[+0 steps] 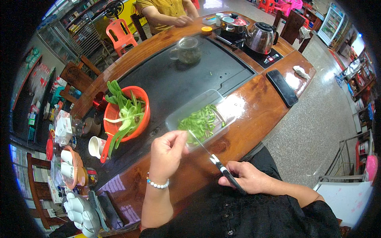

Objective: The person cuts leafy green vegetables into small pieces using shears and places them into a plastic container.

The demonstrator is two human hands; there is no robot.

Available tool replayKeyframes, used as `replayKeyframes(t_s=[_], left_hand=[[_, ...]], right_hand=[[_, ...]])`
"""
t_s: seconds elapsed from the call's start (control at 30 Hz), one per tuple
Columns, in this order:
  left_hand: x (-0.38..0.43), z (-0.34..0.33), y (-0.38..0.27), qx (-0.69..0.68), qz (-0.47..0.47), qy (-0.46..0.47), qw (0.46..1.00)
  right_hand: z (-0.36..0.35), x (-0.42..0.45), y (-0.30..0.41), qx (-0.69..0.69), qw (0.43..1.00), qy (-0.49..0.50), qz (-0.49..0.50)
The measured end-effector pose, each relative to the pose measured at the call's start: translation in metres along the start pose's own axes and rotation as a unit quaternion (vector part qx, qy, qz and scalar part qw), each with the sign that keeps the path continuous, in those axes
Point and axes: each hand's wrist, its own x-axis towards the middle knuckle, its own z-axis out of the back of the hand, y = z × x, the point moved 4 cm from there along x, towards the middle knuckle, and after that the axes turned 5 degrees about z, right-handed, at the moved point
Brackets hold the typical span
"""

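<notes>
Over the near left edge of a clear plastic container [218, 93], my left hand [168, 150] has its fingertips pinched together; whether a bit of green is between them is too blurred to tell. My right hand [248, 178] grips the black-and-white handle of a knife [221, 168], whose thin blade points up and left to my left fingertips. Cut green vegetable pieces [201, 122] lie in the container. Left of it, a red plastic strainer basket [146, 101] holds long leafy greens [128, 110], some hanging over its rim and handle.
A glass teapot [189, 53] stands on the black tea tray [148, 71]. Beyond are a steel kettle [260, 38] and a lidded pot [233, 25]. A smartphone [282, 87] lies at right; a white mug [97, 147] and cup baskets stand at left. Another person [166, 15] sits across.
</notes>
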Motion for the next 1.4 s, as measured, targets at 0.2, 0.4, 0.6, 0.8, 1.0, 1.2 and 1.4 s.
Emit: replayKeyframes(t_s=[0.2, 0.4, 0.6, 0.8, 1.0, 1.2, 1.4], left_hand=[[0.001, 0.004, 0.0, -0.046, 0.015, 0.006, 0.999], [0.003, 0.004, 0.004, -0.034, 0.003, 0.022, 0.999], [0.008, 0.007, 0.007, -0.021, -0.082, -0.044, 0.995], [0.008, 0.013, 0.003, -0.009, -0.142, -0.118, 0.983], [0.005, 0.007, 0.0, -0.013, -0.141, -0.11, 0.984], [0.004, 0.006, -0.001, -0.007, -0.149, -0.102, 0.984], [0.005, 0.009, -0.003, 0.005, -0.157, -0.107, 0.982]], right_hand=[[0.0, 0.0, -0.002, 0.004, 1.0, 0.002, -0.003], [0.002, -0.001, -0.001, -0.033, 0.999, 0.01, -0.001], [0.001, -0.001, -0.007, 0.025, 1.0, 0.0, -0.006], [-0.003, -0.001, -0.002, 0.045, 0.998, 0.043, -0.015], [-0.007, 0.004, 0.008, 0.083, 0.995, 0.053, 0.03], [-0.009, 0.006, 0.01, 0.103, 0.994, 0.034, 0.016], [-0.006, 0.004, 0.001, 0.103, 0.994, 0.004, 0.023]])
